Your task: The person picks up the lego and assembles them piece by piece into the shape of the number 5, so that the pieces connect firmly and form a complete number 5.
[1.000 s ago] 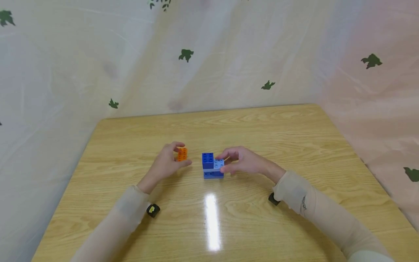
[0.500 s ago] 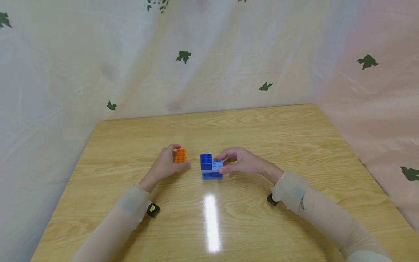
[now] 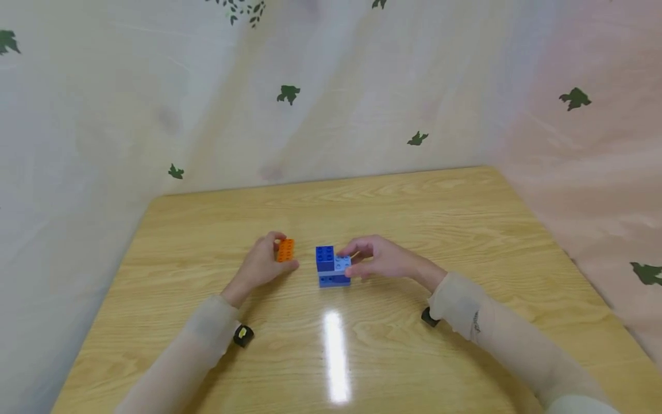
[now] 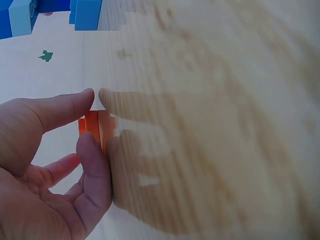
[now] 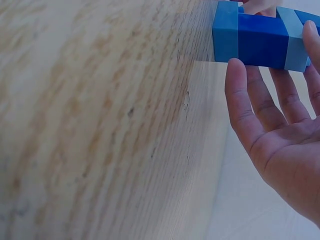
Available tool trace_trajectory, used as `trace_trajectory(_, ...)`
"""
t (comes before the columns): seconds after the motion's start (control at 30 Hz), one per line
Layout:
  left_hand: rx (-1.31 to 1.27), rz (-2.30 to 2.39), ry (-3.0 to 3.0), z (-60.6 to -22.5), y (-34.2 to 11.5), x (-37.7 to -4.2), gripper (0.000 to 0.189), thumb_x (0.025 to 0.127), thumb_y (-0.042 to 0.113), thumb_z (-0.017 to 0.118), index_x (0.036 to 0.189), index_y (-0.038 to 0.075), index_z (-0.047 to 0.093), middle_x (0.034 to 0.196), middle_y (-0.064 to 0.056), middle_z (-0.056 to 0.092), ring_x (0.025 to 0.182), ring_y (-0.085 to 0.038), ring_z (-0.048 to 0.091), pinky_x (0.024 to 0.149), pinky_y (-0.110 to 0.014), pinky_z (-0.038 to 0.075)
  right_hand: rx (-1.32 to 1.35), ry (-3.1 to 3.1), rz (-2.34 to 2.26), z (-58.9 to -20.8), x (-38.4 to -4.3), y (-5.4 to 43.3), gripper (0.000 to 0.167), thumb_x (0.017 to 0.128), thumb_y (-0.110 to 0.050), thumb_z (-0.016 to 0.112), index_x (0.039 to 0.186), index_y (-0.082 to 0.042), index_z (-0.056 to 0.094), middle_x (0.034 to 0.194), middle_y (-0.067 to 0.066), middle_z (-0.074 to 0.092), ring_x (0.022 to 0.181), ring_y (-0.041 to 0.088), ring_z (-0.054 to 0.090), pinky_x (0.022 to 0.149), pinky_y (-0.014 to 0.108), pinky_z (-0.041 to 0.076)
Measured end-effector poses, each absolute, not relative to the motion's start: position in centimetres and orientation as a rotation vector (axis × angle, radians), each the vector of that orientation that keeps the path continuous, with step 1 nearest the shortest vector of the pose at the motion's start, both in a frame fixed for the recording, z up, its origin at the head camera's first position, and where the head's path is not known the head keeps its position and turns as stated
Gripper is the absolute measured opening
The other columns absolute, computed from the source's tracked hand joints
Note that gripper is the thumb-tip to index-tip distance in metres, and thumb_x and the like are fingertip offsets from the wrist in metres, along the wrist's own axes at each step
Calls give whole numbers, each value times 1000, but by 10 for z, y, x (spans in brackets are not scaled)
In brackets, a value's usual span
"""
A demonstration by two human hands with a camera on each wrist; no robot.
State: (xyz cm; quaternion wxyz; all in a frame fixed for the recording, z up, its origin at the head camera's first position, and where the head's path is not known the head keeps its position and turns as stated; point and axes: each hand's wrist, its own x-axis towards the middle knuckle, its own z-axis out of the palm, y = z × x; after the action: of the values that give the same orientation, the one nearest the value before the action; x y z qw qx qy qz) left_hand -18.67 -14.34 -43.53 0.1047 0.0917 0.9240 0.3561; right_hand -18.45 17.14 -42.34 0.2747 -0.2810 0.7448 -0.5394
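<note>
In the head view my left hand (image 3: pixel 258 264) curls its thumb and fingers around an orange toy brick (image 3: pixel 286 250) lying studs up on the table. In the left wrist view the fingers partly cover the orange brick (image 4: pixel 92 122), and the thumb is close to its edge. To the right stands a stack of blue toy bricks (image 3: pixel 325 259), dark, medium and light blue, with one dark blue brick on top at the left. My right hand (image 3: pixel 385 257) holds the stack at its right side, thumb in front and fingers behind. The right wrist view shows the stack (image 5: pixel 262 40) standing on the table.
The wooden table (image 3: pixel 414 345) has a bright light reflection near its front. Small black devices, the left one (image 3: pixel 243 335) and the right one (image 3: pixel 429 317), sit at the wrists. A pale cloth (image 3: pixel 336 86) with green leaf shapes hangs behind the table.
The orange brick has turned slightly with the left hand around it. The right hand stays at the blue stack. The whole head view has shifted a little.
</note>
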Motion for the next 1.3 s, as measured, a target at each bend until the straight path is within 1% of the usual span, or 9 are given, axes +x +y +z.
trace_trajectory(0.23,263,1060,2722,-436,-145,-189,69,89,22,80,144,1,43,117,-20,59,96,-31,55,86,-43,51,-769,1995,-1451,-423,-185,172,37,95,-21,75,129,-10,65,140,8,60,117,29,62,74,53,60)
trace_trajectory(0.47,228,1050,2708,-437,-147,-190,67,89,22,81,143,3,46,118,-19,59,99,-31,56,91,-45,51,-748,1998,-1450,-422,-183,172,38,94,-19,75,129,-9,65,140,8,60,116,29,62,74,52,61)
trace_trajectory(0.67,190,988,2718,-435,-148,-188,67,88,29,82,141,4,49,116,-16,60,98,-30,55,88,-43,49,-728,2007,-1440,-421,-182,172,38,94,-21,76,130,-11,65,138,6,60,115,29,62,75,52,60)
trace_trajectory(0.83,168,965,2722,-434,-147,-187,63,88,29,81,138,2,52,117,-17,61,99,-30,55,89,-43,49,-730,2014,-1434,-422,-182,171,37,94,-20,76,129,-12,66,138,5,61,114,29,62,75,53,60)
trace_trajectory(1.03,185,945,2727,-433,-147,-188,57,91,27,78,136,0,54,119,-18,62,99,-30,57,90,-44,51,-741,2009,-1438,-423,-183,171,37,94,-19,76,129,-10,66,138,7,61,114,28,63,74,52,60)
trace_trajectory(1.3,169,990,2692,-432,-150,-189,58,93,30,74,139,2,53,124,-18,62,100,-30,57,89,-42,51,-734,2013,-1433,-422,-184,172,35,95,-19,75,127,-12,66,139,6,60,118,28,61,75,52,60)
